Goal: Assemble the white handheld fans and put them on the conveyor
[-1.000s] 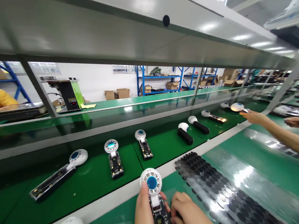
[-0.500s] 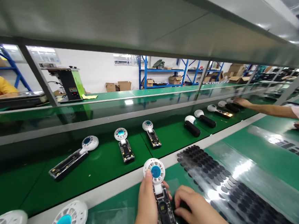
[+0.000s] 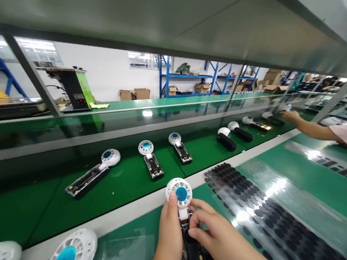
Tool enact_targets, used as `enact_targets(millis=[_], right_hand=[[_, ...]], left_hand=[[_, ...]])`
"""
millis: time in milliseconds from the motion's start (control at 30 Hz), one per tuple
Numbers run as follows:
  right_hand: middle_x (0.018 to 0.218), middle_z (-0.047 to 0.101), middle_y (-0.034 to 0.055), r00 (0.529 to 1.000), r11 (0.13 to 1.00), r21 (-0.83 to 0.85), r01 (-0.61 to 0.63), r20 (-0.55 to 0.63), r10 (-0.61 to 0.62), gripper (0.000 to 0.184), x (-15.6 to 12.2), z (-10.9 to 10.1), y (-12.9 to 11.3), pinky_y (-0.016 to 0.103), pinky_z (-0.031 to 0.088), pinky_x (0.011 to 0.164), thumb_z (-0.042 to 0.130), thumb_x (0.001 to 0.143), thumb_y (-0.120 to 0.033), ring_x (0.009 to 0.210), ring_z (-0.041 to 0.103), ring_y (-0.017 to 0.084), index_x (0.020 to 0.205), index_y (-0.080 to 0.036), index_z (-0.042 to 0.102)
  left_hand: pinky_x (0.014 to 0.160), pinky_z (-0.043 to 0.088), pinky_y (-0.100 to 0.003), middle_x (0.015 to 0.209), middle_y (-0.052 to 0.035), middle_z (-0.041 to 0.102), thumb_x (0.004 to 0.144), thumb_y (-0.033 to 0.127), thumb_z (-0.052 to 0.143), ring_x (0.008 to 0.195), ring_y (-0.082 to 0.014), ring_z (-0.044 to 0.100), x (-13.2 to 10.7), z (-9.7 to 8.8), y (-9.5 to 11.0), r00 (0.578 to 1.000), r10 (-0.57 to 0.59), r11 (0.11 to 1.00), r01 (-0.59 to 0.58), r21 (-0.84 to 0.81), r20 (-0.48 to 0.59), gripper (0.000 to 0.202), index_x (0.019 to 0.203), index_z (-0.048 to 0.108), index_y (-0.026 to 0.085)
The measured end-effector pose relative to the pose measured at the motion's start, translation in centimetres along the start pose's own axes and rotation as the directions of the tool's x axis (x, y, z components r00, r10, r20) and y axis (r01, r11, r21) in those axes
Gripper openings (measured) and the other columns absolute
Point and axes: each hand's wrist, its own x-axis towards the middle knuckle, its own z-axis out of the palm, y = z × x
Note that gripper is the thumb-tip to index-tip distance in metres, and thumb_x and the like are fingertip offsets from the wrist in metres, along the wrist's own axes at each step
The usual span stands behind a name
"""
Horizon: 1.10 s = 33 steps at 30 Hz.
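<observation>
My left hand (image 3: 170,230) is closed around a small handheld fan (image 3: 183,193), its thumb on the rim of the round head. The fan has a white vented head with a blue centre, a white hinge and a dark handle with exposed circuitry. My right hand (image 3: 213,231) bends over the upper handle just below the hinge, thumb and finger pinched together against it. Whatever is between those fingertips is hidden. To the right lies a clear sheet of round black discs (image 3: 263,209). At the lower left is another white fan head (image 3: 75,248).
Several similar fans lie along the green conveyor belt (image 3: 95,208), some with exposed boards, others with black handles. A pale rail (image 3: 131,211) edges the belt. Another person's hand (image 3: 290,115) reaches over it at the right. A shelf panel (image 3: 140,19) hangs overhead.
My right hand has moved left from beside the fan onto its upper handle. The fans on the belt have shifted slightly right and up in view. The other person's hand has moved right.
</observation>
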Motion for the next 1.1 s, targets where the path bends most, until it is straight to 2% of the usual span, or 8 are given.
enact_targets(millis=[400, 633, 800, 867, 900, 1000, 1100], right_hand=[[0.130, 0.043, 0.0046, 0.999, 0.999, -0.041, 0.015, -0.034, -0.016, 0.016, 0.1, 0.5, 0.7, 0.029, 0.034, 0.097, 0.047, 0.073, -0.008, 0.120, 0.041, 0.019, 0.064, -0.022, 0.046], [0.129, 0.043, 0.0045, 0.996, 0.998, -0.051, 0.040, -0.073, -0.044, 0.015, -0.5, 0.9, 1.3, 0.029, 0.035, 0.096, 0.048, 0.075, -0.010, 0.119, 0.042, 0.018, 0.067, -0.022, 0.045], [0.130, 0.040, 0.0014, 0.991, 0.993, -0.102, 0.060, -0.111, -0.071, 0.012, -0.5, 1.3, 1.8, 0.030, 0.034, 0.097, 0.048, 0.074, -0.012, 0.121, 0.038, 0.018, 0.070, -0.023, 0.048], [0.133, 0.037, 0.0017, 0.989, 0.991, -0.129, 0.028, -0.142, -0.047, 0.014, -0.5, 1.4, 2.2, 0.032, 0.035, 0.096, 0.051, 0.072, -0.014, 0.125, 0.032, 0.020, 0.081, -0.025, 0.052], [0.134, 0.035, 0.0022, 0.986, 0.991, -0.132, 0.012, -0.161, -0.033, 0.021, -0.4, 1.4, 2.3, 0.033, 0.035, 0.097, 0.053, 0.070, -0.015, 0.126, 0.030, 0.021, 0.088, -0.026, 0.052], [0.134, 0.037, 0.0028, 0.981, 0.990, -0.139, 0.027, -0.185, -0.053, 0.041, 0.0, 0.3, 2.9, 0.031, 0.034, 0.099, 0.058, 0.067, -0.016, 0.125, 0.034, 0.020, 0.106, -0.027, 0.050], [0.126, 0.048, 0.0004, 0.954, 0.965, -0.259, 0.043, -0.276, -0.117, 0.036, 2.0, -3.2, 4.2, 0.024, 0.042, 0.092, 0.054, 0.077, -0.023, 0.114, 0.047, 0.015, 0.113, -0.028, 0.048]], left_hand=[[0.080, 0.044, -0.033, 0.087, -0.0106, 0.069, 0.066, 0.067, 0.050, 0.087, -0.0263, 0.061, 0.2, -0.1, -0.3, 1.000, 0.001, 1.000, -0.001, -0.009, -0.005, 0.062, 0.089, 0.064, 0.011], [0.084, 0.042, -0.033, 0.094, -0.0099, 0.068, 0.074, 0.063, 0.044, 0.092, -0.0255, 0.059, 0.0, -0.2, -0.2, 0.999, 0.029, 0.996, -0.027, 0.082, -0.014, 0.058, 0.094, 0.064, 0.012], [0.078, 0.045, -0.033, 0.086, -0.0103, 0.069, 0.071, 0.062, 0.049, 0.085, -0.0259, 0.061, -0.1, -0.3, 0.0, 0.999, 0.035, 0.999, -0.035, 0.038, -0.003, 0.058, 0.096, 0.063, 0.012], [0.072, 0.047, -0.033, 0.083, -0.0099, 0.069, 0.070, 0.060, 0.052, 0.079, -0.0251, 0.063, -0.1, -0.4, -0.1, 0.998, -0.005, 1.000, 0.003, 0.028, 0.062, 0.057, 0.101, 0.061, 0.013], [0.068, 0.047, -0.032, 0.080, -0.0096, 0.069, 0.069, 0.058, 0.056, 0.075, -0.0246, 0.063, 0.0, -0.5, -0.3, 0.995, -0.025, 0.999, 0.022, 0.030, 0.098, 0.057, 0.103, 0.059, 0.013], [0.064, 0.047, -0.030, 0.080, -0.0082, 0.068, 0.057, 0.044, 0.073, 0.069, -0.0229, 0.063, 0.3, -0.7, -1.0, 0.989, 0.007, 1.000, -0.010, 0.021, 0.146, 0.067, 0.113, 0.052, 0.015], [0.069, 0.046, -0.031, 0.083, -0.0081, 0.068, 0.049, 0.034, 0.079, 0.073, -0.0234, 0.063, 0.6, -0.6, -1.1, 0.991, 0.044, 0.999, -0.045, 0.005, 0.123, 0.078, 0.118, 0.046, 0.017]])
